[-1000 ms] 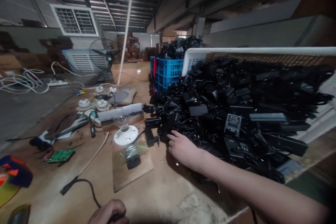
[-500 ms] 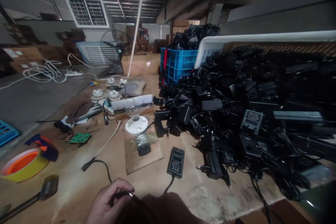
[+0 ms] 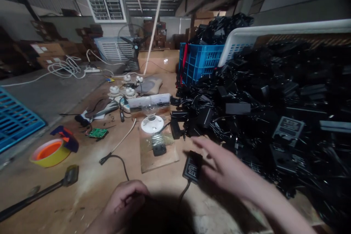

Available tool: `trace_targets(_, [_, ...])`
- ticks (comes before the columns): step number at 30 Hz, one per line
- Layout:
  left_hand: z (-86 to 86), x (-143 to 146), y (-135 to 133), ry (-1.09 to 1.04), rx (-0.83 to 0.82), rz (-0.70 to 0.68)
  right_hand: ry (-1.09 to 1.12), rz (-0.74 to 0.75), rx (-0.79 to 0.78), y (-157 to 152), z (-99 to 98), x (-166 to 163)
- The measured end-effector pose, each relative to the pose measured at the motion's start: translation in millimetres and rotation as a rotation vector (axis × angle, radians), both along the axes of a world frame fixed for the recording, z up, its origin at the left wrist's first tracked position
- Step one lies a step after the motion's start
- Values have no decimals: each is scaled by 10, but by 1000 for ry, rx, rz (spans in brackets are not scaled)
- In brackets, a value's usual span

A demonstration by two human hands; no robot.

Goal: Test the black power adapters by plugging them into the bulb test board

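My left hand [image 3: 124, 201] is at the bottom centre, its fingers curled in a pinch on a black cable that is mostly lost in shadow. A thin black lead with a pale cable [image 3: 123, 140] joined to it runs down behind this hand. To the right, my right hand [image 3: 223, 164] reaches over the table, open, with fingers apart. Its thumb and fingers are beside a black power adapter [image 3: 192, 168], which lies label up with its cord toward me; whether they touch it I cannot tell. Beyond stands a white lamp holder [image 3: 152, 124] on a wooden board [image 3: 148, 162].
A large heap of black adapters [image 3: 238, 108] fills the right side, with a blue crate [image 3: 203, 62] behind it. On the left lie a yellow tape roll [image 3: 49, 157], a hammer-like tool [image 3: 70, 177], a green circuit board [image 3: 98, 132] and another blue crate [image 3: 19, 120].
My right hand has come into view from the lower right and stretched toward the adapter. The view has shifted left, and the left hand remains closed at the bottom.
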State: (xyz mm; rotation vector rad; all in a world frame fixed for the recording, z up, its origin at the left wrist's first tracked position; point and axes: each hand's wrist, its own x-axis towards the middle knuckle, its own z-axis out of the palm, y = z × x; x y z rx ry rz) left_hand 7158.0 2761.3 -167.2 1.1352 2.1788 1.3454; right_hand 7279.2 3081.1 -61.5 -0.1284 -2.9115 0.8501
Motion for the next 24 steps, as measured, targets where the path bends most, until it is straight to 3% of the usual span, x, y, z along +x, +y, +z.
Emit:
trace_targets(4, [-35, -61, 7, -93, 56, 71, -193, 162, 18, 418, -247, -375])
trace_targets(8, [35, -8, 78, -62, 25, 88, -160, 225, -76, 440, -340, -397])
trace_targets(10, [99, 46, 133, 82, -19, 64, -93, 201, -365, 347, -306, -336])
trace_targets(13, [196, 113, 212, 286, -134, -6, 9, 0, -999, 29, -282, -304])
trace_targets(14, [219, 127, 229, 315, -167, -15, 42, -90, -1061, -123, -299, -324])
trace_targets(16, [246, 144, 244, 321, -201, -2, 89, -214, -880, -445, -364, -414])
trace_targets(19, [247, 150, 227, 302, -182, 16, 99, -256, -544, -809, -482, -611])
trace_targets(24, [244, 166, 194, 319, -185, 55, 64, -280, -375, -953, -540, -787])
